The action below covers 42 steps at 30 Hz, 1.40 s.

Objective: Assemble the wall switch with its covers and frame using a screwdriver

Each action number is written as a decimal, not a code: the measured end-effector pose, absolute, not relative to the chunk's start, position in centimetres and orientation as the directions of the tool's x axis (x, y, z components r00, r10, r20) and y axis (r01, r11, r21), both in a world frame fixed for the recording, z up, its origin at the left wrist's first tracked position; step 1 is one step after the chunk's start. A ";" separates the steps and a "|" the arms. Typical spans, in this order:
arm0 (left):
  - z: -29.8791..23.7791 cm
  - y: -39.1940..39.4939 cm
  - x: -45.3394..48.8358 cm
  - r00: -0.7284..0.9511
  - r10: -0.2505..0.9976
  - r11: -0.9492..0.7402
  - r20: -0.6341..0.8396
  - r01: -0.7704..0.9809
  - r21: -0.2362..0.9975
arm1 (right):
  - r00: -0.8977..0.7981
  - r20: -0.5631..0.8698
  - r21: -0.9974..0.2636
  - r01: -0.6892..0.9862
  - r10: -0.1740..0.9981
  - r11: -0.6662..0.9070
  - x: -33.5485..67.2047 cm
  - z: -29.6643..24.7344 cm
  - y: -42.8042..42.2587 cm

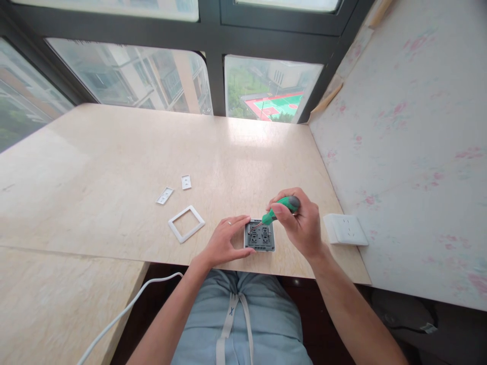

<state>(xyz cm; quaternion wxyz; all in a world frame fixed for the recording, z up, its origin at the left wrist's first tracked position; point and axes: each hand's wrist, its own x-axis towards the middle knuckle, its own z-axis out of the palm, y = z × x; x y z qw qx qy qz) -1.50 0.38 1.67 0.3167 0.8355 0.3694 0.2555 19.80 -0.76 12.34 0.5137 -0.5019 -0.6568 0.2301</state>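
In my right hand [299,218] is a screwdriver [269,217] with a green and dark grey handle. Its thin shaft slants down to the left, and the tip meets the left side of a wall switch [260,243] whose grey inner face shows. My left hand [226,241] grips the switch at its left side, fingers at the top edge and thumb at the bottom. A white frame [174,231] lies flat to the left of that hand. Beyond it are two small white rocker covers, one [165,195] tilted and another [185,182] nearer the window.
A white socket box [345,229] stands at the right against the flowered wall [403,152]. The beige counter [125,162] reaches back to the dark window frame [215,86]. A white cable [129,306] runs past the counter's front edge at lower left.
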 end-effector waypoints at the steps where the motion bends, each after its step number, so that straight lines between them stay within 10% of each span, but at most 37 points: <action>1: 1.7 0.4 -1.5 0.596 0.779 -0.528 0.195 0.455 0.717 | 0.025 0.446 -0.813 0.430 0.895 0.393 19.7 12.3 -0.8; 42: 0.8 0.4 -1.3 0.604 0.768 -0.555 0.211 0.466 0.689 | -0.196 0.514 -0.666 0.523 0.835 0.532 17.8 13.7 -0.4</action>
